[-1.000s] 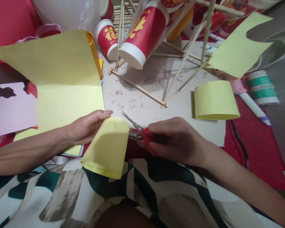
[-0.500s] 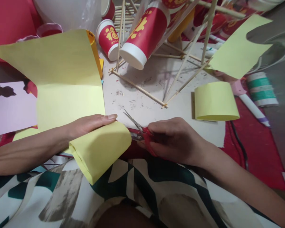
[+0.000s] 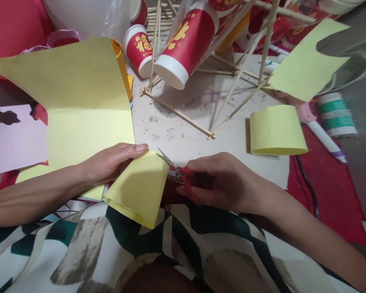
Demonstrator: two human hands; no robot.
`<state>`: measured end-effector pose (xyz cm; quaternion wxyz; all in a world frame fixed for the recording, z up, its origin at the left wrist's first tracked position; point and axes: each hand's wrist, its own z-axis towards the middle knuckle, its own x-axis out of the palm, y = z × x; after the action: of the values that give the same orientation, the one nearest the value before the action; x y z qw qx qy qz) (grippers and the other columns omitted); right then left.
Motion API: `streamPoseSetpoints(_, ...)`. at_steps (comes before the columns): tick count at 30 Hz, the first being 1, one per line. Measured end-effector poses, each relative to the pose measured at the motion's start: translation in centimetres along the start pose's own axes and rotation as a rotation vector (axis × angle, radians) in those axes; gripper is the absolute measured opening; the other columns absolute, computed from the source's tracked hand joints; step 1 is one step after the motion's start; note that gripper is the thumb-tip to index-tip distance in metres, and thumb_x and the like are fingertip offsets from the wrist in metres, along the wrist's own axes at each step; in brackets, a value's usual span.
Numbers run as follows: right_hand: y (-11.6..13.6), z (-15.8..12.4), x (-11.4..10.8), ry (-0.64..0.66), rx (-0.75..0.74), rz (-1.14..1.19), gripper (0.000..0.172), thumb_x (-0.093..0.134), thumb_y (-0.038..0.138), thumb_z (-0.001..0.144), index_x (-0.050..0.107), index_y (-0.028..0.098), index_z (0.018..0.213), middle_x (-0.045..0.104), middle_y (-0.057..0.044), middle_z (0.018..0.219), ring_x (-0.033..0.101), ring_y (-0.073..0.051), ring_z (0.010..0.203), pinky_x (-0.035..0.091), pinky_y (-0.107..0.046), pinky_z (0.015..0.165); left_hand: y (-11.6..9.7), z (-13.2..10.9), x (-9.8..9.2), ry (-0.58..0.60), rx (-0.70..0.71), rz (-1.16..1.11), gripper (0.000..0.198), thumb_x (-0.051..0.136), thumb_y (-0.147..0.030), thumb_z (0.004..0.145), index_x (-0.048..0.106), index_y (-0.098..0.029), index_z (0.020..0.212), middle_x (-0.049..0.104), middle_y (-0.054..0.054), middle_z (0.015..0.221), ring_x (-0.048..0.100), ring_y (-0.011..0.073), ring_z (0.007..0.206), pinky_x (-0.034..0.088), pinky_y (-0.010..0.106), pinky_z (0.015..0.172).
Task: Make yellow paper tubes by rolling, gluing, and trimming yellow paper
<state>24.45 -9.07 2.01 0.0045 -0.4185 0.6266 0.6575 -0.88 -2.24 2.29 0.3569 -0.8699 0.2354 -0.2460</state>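
My left hand grips a folded piece of yellow paper by its upper edge, thumb on top. The paper hangs over my lap with its layered edge toward me. In my right hand is a pair of scissors with red handles, fingers wrapped round the loops. The blades point up and left, slightly apart, at the paper's upper right corner; whether they touch it I cannot tell. A large yellow sheet lies behind my left hand. To the right stands a curved yellow paper piece.
A frame of wooden sticks stands on the pale board, with red paper cups in it. At right are a cut yellow sheet, a pink-and-white tool and a green-and-white roll. Lilac paper lies left.
My left hand has turned the folded paper so its lower end swings right. The paper's upper corner is nearer the scissors, whose blades have closed somewhat and shifted slightly left.
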Motion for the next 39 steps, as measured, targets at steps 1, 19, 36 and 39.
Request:
streamPoseSetpoints(1,0.0,0.0,0.0,-0.005,-0.003,0.003,0.016,0.064,0.025,0.083,0.062,0.017,0.069,0.050,0.005,0.053,0.037,-0.006,0.047,0.028,-0.021,0.045,-0.1,-0.1,0.1,0.010,-0.004,-0.042,0.038,0.075,-0.051,0.072,0.071,-0.014,0.080,0.075,0.008,0.078,0.068,0.0178,0.067,0.053,0.025,0.061)
streamPoseSetpoints(19,-0.1,-0.1,-0.2,-0.045,0.056,-0.110,0.022,0.067,0.028,0.081,0.055,0.020,0.065,0.044,0.006,0.053,0.035,-0.008,0.049,0.025,-0.022,0.046,-0.3,0.0,0.1,0.061,-0.041,-0.007,0.032,0.074,-0.042,0.077,0.075,-0.011,0.085,0.067,0.005,0.064,0.056,0.0099,0.053,0.042,0.018,0.048)
streamPoseSetpoints(36,-0.4,-0.2,0.1,-0.070,0.019,-0.012,0.024,0.068,0.027,0.083,0.054,0.019,0.064,0.046,0.007,0.054,0.035,-0.006,0.050,0.028,-0.020,0.047,0.2,-1.0,0.0,0.406,0.045,0.396,0.049,0.053,-0.058,0.091,0.074,-0.013,0.096,0.073,0.012,0.095,0.066,0.0222,0.080,0.053,0.028,0.065)
streamPoseSetpoints(39,-0.2,-0.2,0.2,-0.088,0.021,-0.005,0.025,0.068,0.029,0.083,0.055,0.019,0.064,0.045,0.008,0.053,0.034,-0.006,0.049,0.027,-0.021,0.047,0.0,-1.0,0.0,0.498,0.059,0.393,0.052,0.055,-0.061,0.088,0.073,-0.013,0.100,0.074,0.014,0.101,0.067,0.0260,0.090,0.055,0.032,0.076)
